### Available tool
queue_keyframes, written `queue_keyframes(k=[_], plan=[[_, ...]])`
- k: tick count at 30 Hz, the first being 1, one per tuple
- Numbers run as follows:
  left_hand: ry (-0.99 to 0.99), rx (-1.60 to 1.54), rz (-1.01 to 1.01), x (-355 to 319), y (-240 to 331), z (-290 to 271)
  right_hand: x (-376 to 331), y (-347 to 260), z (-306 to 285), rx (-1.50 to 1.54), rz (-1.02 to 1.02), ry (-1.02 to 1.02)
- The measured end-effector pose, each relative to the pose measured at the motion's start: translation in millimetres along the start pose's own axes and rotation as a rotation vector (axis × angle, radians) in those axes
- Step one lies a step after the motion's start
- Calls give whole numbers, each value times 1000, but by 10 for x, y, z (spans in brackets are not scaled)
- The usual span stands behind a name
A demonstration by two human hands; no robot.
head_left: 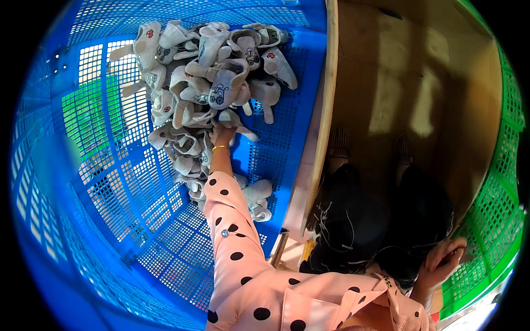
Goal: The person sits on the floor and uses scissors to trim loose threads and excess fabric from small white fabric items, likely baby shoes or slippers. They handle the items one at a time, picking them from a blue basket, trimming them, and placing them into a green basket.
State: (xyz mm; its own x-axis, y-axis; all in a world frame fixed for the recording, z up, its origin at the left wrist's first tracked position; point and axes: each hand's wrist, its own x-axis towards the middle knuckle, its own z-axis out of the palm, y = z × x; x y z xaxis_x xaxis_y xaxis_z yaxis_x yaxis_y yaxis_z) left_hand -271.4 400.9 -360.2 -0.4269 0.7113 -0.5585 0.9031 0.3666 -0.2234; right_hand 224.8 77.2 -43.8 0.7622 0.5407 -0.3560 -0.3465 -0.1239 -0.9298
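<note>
Where the left hand [223, 134] dips into the blue basket, just left of the middle of the frame, I see its fingers bent downward at a pale shoe [231, 117]; their tips are hidden, so I cannot tell whether they are clamped on it or only touching. Around them lies a heap of small grey-white shoes [226, 91], tumbled at many angles from the upper left down toward the centre, some showing little vehicle pictures. From how things lie, I judge the handling to be at the reaching-in stage: the left hand is among the shoes, none is lifted clear of the heap, and plenty remain in the blue basket [276, 151]. Toward the lower right, the right hand [443, 259] has its fingers curled near a green basket [488, 220]; something dark shows at them, but I can't make out whether it is a held thing or shadow. Farther out, a wooden edge [327, 99] runs down beside the blue basket, and dark trousers [350, 226] with loose threads fill the lower right of centre.
</note>
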Motion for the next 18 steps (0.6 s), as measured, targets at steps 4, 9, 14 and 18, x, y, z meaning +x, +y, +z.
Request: queue_keyframes(k=[4, 9, 14, 18], plan=[[356, 38, 208, -535, 141, 777, 37, 13, 9, -80, -47, -44], [73, -260, 329, -1566, 75, 1091, 21, 8, 65, -100, -47, -56], [31, -1527, 388, -2581, -71, 486, 28, 34, 1, -314, -116, -163], [360, -1088, 747, -3792, -138, -866, -225, -349, 195, -325, -121, -538]])
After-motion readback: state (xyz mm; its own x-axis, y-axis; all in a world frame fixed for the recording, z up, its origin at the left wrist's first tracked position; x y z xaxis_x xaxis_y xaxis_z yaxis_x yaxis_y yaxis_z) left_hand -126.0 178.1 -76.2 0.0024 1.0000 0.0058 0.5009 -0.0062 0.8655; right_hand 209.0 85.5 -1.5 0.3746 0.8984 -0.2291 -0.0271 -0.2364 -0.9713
